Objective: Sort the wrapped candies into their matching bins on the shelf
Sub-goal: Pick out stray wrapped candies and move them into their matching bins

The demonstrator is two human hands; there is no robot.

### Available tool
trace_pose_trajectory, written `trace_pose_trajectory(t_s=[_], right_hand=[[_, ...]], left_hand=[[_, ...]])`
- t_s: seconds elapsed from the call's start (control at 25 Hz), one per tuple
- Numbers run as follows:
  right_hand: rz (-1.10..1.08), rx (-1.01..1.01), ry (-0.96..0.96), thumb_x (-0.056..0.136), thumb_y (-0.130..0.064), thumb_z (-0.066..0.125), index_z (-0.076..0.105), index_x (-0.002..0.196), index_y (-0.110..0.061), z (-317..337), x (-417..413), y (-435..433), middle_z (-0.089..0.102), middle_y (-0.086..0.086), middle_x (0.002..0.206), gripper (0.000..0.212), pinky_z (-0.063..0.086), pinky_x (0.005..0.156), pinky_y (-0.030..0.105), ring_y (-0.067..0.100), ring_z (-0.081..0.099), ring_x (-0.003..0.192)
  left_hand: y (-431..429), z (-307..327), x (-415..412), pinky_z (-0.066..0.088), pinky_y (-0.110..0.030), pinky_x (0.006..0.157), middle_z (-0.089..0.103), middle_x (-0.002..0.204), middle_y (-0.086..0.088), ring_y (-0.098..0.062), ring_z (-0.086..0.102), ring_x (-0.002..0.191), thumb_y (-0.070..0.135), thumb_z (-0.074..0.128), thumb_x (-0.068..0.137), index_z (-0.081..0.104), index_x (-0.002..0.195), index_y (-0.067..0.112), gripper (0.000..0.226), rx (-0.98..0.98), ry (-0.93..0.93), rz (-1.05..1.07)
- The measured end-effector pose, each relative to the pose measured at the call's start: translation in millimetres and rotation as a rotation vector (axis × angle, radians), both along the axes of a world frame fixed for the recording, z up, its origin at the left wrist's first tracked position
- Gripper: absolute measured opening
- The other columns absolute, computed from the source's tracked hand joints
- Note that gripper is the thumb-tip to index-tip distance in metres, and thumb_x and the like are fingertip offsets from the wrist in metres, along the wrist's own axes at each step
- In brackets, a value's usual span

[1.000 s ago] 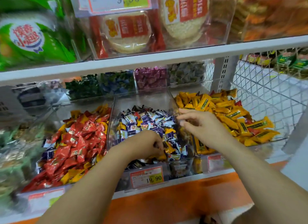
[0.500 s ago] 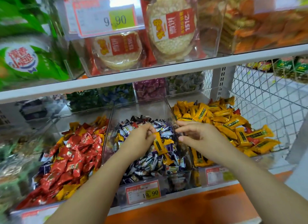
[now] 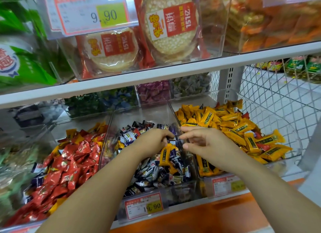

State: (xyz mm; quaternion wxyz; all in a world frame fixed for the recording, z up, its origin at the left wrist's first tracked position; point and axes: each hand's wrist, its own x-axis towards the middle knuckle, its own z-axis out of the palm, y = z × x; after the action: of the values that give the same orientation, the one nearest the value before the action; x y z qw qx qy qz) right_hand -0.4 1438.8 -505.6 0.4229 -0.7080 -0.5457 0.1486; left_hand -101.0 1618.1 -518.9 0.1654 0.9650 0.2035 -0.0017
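Three clear bins stand side by side on the lower shelf. The left bin (image 3: 52, 128) holds red candies mixed with some yellow and blue ones. The middle bin (image 3: 139, 113) holds blue-and-white candies with a few yellow strays. The right bin (image 3: 271, 118) is heaped with yellow candies. My left hand (image 3: 152, 143) hangs over the middle bin with curled fingers, and the top end of a yellow candy (image 3: 165, 155) sits under its fingertips. My right hand (image 3: 206, 146) hovers at the wall between the middle and right bins, its straight fingers pointing left, almost touching the left hand.
A white shelf board (image 3: 156, 80) runs just above the bins, carrying boxes of rice cakes (image 3: 172, 28) and a price tag. Smaller candy bins (image 3: 152, 94) stand behind. A wire mesh panel (image 3: 278, 97) closes the right side. Price labels (image 3: 144, 207) line the orange front edge.
My left hand has risen from the front of the middle bin and moved right toward my right hand, with the yellow candy at its fingers. The view has tilted down slightly.
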Motion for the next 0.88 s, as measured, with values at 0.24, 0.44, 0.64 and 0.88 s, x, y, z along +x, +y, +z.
trace_pose_trajectory(t_s=[0.24, 0.44, 0.64, 0.88], right_hand=[[0.005, -0.005, 0.005, 0.086, -0.019, 0.064, 0.065, 0.114, -0.025, 1, -1, -1, 0.046, -0.018, 0.136, 0.028, 0.035, 0.075, -0.007, -0.015, 0.049, 0.094], [0.008, -0.004, 0.015, 0.086, -0.019, 0.064, 0.065, 0.113, -0.025, 2, -2, -1, 0.046, -0.017, 0.137, 0.028, 0.036, 0.075, -0.006, -0.013, 0.049, 0.096], [0.006, -0.023, -0.001, 0.086, -0.019, 0.064, 0.065, 0.114, -0.027, 3, -3, -2, 0.046, -0.019, 0.134, 0.028, 0.037, 0.078, -0.005, -0.008, 0.052, 0.1], [-0.202, 0.137, 0.028, 0.088, -0.016, 0.061, 0.068, 0.101, -0.029, 13, 0, -12, 0.063, -0.02, 0.1, 0.02, 0.042, 0.072, 0.001, -0.006, 0.057, 0.091]], left_hand=[[-6, 6, 9, 0.032, -0.027, 0.05, 0.041, 0.067, 0.012, -0.006, 0.039, 0.056, 0.005, 0.04, 0.094, 0.05, 0.13, 0.029, 0.044, 0.213, 0.291, -0.138], [-5, 6, 5, 0.038, -0.03, 0.058, 0.043, 0.069, 0.011, -0.009, 0.042, 0.06, 0.005, 0.041, 0.093, 0.052, 0.126, 0.025, 0.04, 0.14, 0.249, -0.1], [2, 13, -17, 0.042, -0.027, 0.062, 0.058, 0.079, 0.001, -0.016, 0.052, 0.066, 0.008, 0.045, 0.095, 0.057, 0.12, 0.026, 0.033, 0.036, 0.018, -0.018], [-17, 55, -38, 0.038, -0.01, 0.054, 0.057, 0.082, 0.008, 0.0, 0.049, 0.061, 0.015, 0.053, 0.094, 0.055, 0.114, 0.035, 0.028, -0.069, -0.388, 0.109]])
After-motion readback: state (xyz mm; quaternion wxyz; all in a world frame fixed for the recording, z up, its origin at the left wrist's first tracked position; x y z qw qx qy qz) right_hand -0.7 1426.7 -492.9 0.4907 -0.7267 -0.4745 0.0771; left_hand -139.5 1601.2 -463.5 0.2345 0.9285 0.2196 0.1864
